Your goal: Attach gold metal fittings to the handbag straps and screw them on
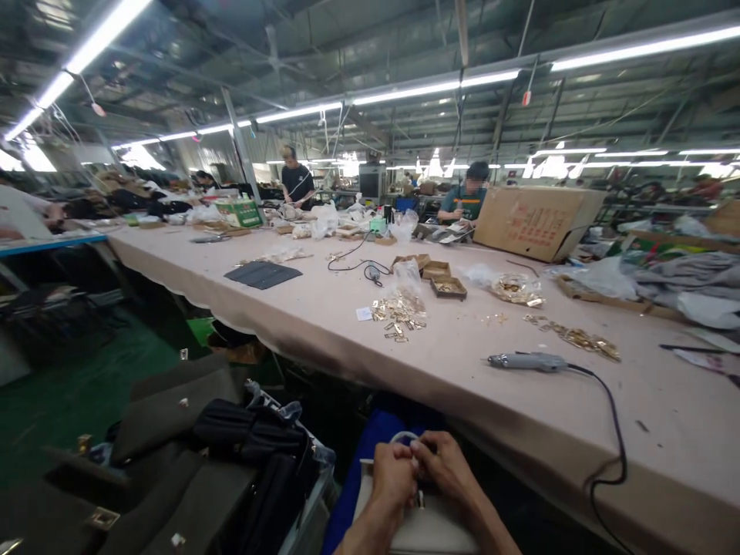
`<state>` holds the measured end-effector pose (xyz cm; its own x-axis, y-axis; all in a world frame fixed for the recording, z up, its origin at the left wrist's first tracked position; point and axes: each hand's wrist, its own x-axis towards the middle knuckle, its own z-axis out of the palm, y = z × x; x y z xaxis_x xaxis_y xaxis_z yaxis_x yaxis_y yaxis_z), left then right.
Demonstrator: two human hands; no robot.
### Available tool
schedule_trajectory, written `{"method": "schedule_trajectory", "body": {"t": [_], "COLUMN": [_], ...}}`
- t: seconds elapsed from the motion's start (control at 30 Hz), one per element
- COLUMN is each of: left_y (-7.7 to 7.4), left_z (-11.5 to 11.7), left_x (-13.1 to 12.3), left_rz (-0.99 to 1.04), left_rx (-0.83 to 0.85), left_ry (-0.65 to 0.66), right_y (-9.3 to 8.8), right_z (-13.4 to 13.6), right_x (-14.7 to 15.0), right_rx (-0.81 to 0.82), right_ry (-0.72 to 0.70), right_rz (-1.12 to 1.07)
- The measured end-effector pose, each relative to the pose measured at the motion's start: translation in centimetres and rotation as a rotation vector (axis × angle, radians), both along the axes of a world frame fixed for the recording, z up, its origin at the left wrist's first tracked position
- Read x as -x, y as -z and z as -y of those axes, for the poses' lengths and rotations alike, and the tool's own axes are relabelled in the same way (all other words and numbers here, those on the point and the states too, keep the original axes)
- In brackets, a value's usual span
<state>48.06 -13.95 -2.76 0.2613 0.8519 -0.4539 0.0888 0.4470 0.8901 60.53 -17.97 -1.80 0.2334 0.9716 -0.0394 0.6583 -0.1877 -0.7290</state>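
Both my hands are low at the bottom centre, below the table's near edge. My left hand (391, 476) and my right hand (444, 465) are closed together, pinching a small pale loop (403, 438) at the top of a light grey bag piece (425, 528) lying in my lap. A small metal part shows between the fingers. What exactly the fingertips pinch is too small to name beyond the loop.
A long beige table (462, 339) carries a grey electric screwdriver (526, 361) with a black cord, piles of gold metal fittings (398, 312), small cardboard trays (448, 287) and a large carton (535, 222). Dark bags (190, 455) are stacked to my left. Two people work at the far end.
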Motion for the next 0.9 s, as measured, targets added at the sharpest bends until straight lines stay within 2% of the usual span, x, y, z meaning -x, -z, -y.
{"method": "schedule_trajectory", "body": {"t": [0.1,0.3,0.37,0.47,0.6,0.7,0.8,0.9], "left_y": [0.4,1.0,0.9,0.8,1.1,1.2,1.2,2.0], "left_z": [0.1,-0.8,-1.2,-1.9,-2.9,-3.4,-3.5,-3.6], "left_x": [0.0,-0.1,-0.1,0.1,0.3,0.3,0.2,0.0], "left_rz": [0.033,0.049,0.046,0.065,0.089,0.135,0.149,0.127], "left_rx": [-0.048,-0.003,0.016,0.047,0.144,0.195,0.215,0.239], "left_ry": [0.037,0.032,0.008,-0.03,-0.035,-0.016,-0.001,-0.017], "right_y": [0.0,1.1,0.9,-0.9,-5.8,-9.1,-10.1,-9.1], "right_z": [-0.7,-2.8,-3.3,-3.7,-5.5,-8.6,-12.6,-16.6], "right_x": [-0.1,0.1,0.0,-0.7,-2.4,-4.0,-5.9,-7.8], "right_rx": [0.016,0.079,0.124,0.078,-0.171,-0.344,-0.401,-0.367], "right_ry": [0.062,0.169,0.191,0.28,0.369,0.387,0.345,0.255], "right_rz": [-0.156,-0.134,-0.128,-0.05,0.038,0.128,0.126,0.082]}}
